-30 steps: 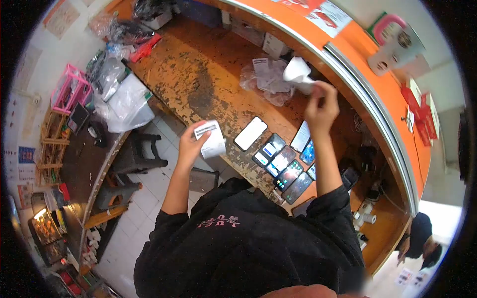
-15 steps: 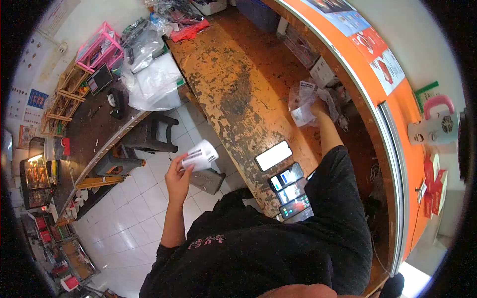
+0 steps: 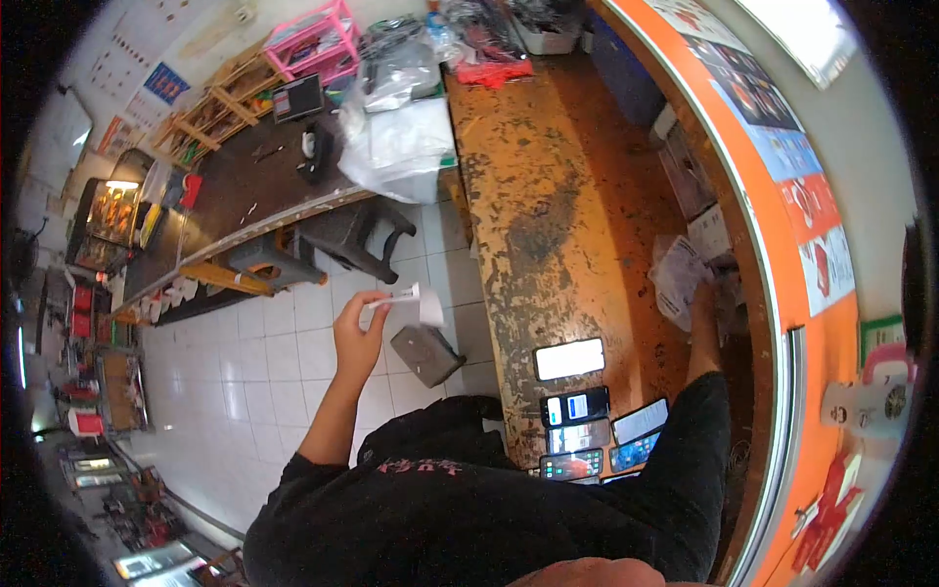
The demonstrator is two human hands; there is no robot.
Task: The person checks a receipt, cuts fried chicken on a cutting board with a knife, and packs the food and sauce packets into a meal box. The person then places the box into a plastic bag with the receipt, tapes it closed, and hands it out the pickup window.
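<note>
My left hand (image 3: 358,328) is raised over the tiled floor, thumb and fingers pinching a curled white printed paper (image 3: 428,305) that I see nearly edge-on. Over the right side of the wooden counter (image 3: 518,186), my right hand (image 3: 703,296) is at a clear plastic bag (image 3: 678,277) with print on it. The fingers there are partly hidden, but they seem closed on the bag's edge. Nearer my body lie several phones with lit screens, among them one with a white screen (image 3: 570,359) and another showing text (image 3: 641,421).
An orange-fronted panel (image 3: 782,196) borders the counter on the right, with boxes (image 3: 711,233) against its inner side. Plastic-wrapped goods (image 3: 406,147) lie on the dark table (image 3: 225,191) at the left. Dark stools (image 3: 362,240) stand under it, and a grey one (image 3: 427,354) is close to my left hand.
The view has turned, so the counter and phones appear further right and more phones show. The paper in my left hand has tilted from broadside to nearly edge-on. The plastic bag looks flatter.
</note>
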